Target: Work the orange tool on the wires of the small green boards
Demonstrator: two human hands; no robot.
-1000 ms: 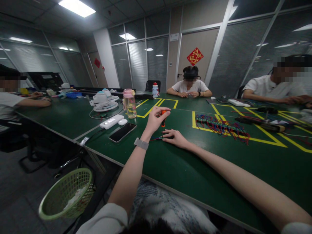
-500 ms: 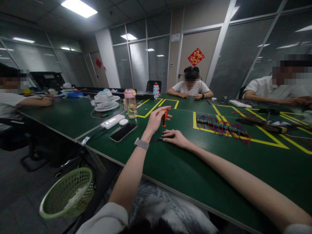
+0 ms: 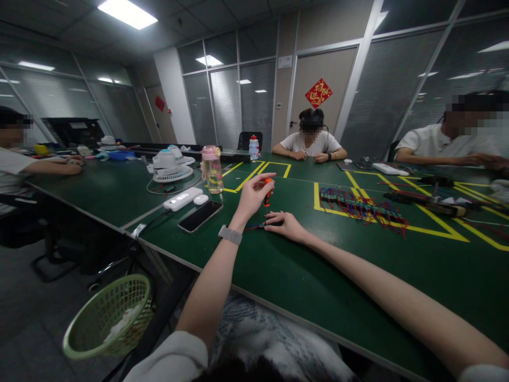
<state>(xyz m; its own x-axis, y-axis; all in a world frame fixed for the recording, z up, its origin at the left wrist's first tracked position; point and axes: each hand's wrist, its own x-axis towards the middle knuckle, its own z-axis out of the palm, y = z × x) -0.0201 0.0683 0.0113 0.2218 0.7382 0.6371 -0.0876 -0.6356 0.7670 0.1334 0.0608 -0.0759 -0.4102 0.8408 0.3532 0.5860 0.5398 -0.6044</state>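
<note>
An orange and black screwdriver [image 3: 267, 199] stands upright over the green table, its thin shaft pointing down. The fingers of my left hand [image 3: 253, 195] are closed round the top of its handle. Below it, my right hand [image 3: 289, 227] rests low on the table, its fingertips pinching a small part [image 3: 262, 226] with red and blue wires [image 3: 252, 228] leading off to the left. The screwdriver's tip comes down at this part, beside my right fingertips. The part is too small to make out fully, and the fingers hide some of it.
Left of my hands lie a black phone [image 3: 201, 216], a white round case [image 3: 201, 200] and a power strip [image 3: 183, 199]. Behind stands a pink-lidded bottle [image 3: 212, 172]. To the right, a row of wired circuit boards [image 3: 361, 206] lies within yellow tape. Several people sit around.
My left fingers have shifted on the screwdriver's handle, from stretched out beside it to curled round its top. My right hand stays in place. The whole view has shifted very slightly.
</note>
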